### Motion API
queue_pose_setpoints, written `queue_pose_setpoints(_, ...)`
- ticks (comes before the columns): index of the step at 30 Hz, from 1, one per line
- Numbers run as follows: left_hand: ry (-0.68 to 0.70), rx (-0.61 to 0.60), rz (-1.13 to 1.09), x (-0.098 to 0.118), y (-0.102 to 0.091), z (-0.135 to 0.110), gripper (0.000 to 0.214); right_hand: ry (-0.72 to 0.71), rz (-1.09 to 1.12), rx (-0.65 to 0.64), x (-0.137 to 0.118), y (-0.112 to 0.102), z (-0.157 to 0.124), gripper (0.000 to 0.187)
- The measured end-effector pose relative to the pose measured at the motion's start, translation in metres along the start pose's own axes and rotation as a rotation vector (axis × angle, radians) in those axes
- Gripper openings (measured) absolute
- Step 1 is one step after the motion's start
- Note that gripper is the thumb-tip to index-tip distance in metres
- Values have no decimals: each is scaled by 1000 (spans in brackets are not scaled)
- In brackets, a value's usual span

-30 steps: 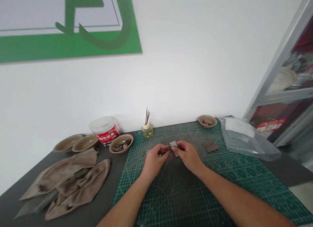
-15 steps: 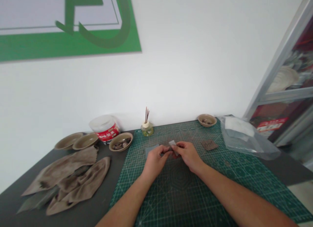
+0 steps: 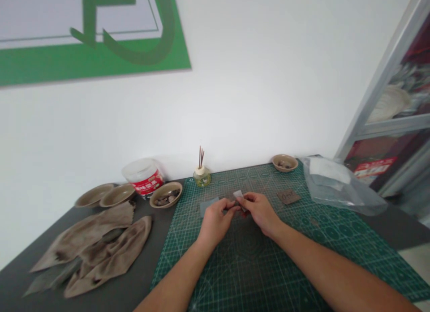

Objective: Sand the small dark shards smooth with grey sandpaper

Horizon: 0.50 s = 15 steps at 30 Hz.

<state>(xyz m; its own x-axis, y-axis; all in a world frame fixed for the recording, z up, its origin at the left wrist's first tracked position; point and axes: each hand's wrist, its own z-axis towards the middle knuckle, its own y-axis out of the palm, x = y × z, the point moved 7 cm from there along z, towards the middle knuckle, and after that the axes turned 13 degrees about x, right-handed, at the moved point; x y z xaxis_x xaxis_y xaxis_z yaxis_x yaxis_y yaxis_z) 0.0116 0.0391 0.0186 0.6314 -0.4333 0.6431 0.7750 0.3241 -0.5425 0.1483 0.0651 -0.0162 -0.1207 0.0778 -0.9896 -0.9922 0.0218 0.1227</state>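
Observation:
Both hands meet over the middle of the green cutting mat (image 3: 268, 267). My left hand (image 3: 215, 220) pinches a small dark object (image 3: 233, 204) that is too small to name. My right hand (image 3: 258, 211) is closed on a small grey piece of sandpaper (image 3: 238, 194), which touches that dark object. A grey sheet (image 3: 208, 206) lies flat on the mat just left of my left hand. A small brown patch (image 3: 288, 196) lies on the mat to the right of my right hand.
A reed diffuser (image 3: 202, 177) stands at the mat's far edge. A bowl of dark pieces (image 3: 166, 195), two empty bowls (image 3: 105, 194) and a white tub (image 3: 144, 177) sit at left, above stained brown cloths (image 3: 97, 245). Another bowl (image 3: 284, 162) and a plastic bag (image 3: 339, 186) are at right.
The hands stay together at the same spot, with only small finger shifts. The grey sheet beside my left hand has come into view. The camera has drifted slightly.

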Motion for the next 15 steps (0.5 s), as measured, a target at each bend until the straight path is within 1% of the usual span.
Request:
queue_pose_setpoints(3,3,-20,-12,0,1,0,12,-7,-31,25,0,-2,0,36)
queue_pose_setpoints(6,-30,-14,-25,-2,0,-1,16,0,-25,9,0,-1,-2,36)
queue_pose_setpoints(10,-11,-39,-53,1,3,-4,14,6,-34,23,0,-2,-3,36)
queue_pose_setpoints(15,-48,13,-55,3,1,-4,16,-19,-67,25,-2,-1,-4,38)
